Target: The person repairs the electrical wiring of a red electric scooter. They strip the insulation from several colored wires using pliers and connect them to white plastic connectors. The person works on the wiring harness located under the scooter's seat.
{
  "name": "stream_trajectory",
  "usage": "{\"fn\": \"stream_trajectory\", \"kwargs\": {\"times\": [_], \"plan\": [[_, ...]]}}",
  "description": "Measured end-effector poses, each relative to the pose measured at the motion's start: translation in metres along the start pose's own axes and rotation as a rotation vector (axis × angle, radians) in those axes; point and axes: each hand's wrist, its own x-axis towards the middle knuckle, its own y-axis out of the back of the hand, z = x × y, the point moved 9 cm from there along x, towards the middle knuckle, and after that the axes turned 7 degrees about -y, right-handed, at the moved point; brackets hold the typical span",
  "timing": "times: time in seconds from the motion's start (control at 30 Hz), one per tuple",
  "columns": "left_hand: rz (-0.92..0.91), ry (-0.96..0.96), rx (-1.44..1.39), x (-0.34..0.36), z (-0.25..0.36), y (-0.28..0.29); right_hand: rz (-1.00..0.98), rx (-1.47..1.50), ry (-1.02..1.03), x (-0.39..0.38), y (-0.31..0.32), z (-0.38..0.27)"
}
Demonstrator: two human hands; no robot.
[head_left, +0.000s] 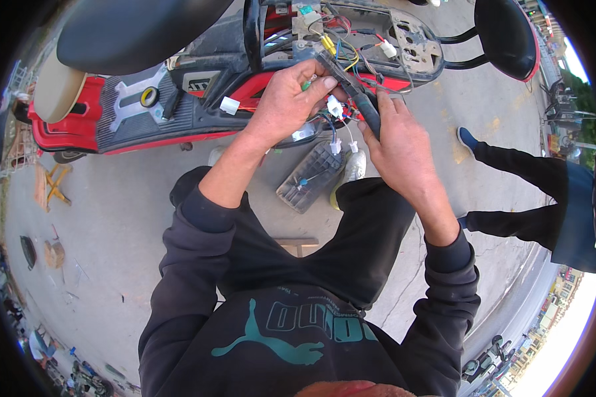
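Note:
My right hand (404, 149) is wrapped round the dark handles of a pair of pliers (357, 92), whose head points up and to the left. My left hand (288, 99) is closed in a pinch beside the pliers' head. A small green piece with a pale tip (308, 84) shows between its thumb and fingers; it looks like a wire end, but the fingers partly hide it. Below the pliers hang a white connector (336, 107) and thin wires. Both hands are over the side of a red scooter (245, 86) with its seat area opened and its wiring exposed.
A black plastic cover (309, 177) lies on the ground by my shoe (355, 165). A roll of tape (149, 97) sits on the scooter's footboard. Yellow connectors (328, 45) and a loose white connector (230, 106) stick out nearby. Another person's legs (516, 192) are at the right.

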Motion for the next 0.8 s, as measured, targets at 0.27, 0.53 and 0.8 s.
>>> {"fn": "stream_trajectory", "kwargs": {"times": [0.27,0.53,0.8], "plan": [[0.021,-0.042,0.035,0.0008,0.0011,-0.0006,0.046,0.048,0.047,-0.0018,0.0006,0.0034],[0.028,-0.006,0.079,-0.0005,0.0024,-0.0019,-0.037,0.097,-0.014,-0.0029,-0.0066,0.0094],[0.028,0.020,0.174,-0.0027,0.0058,-0.0012,-0.061,0.099,-0.057,-0.0032,-0.0035,0.0088]]}}
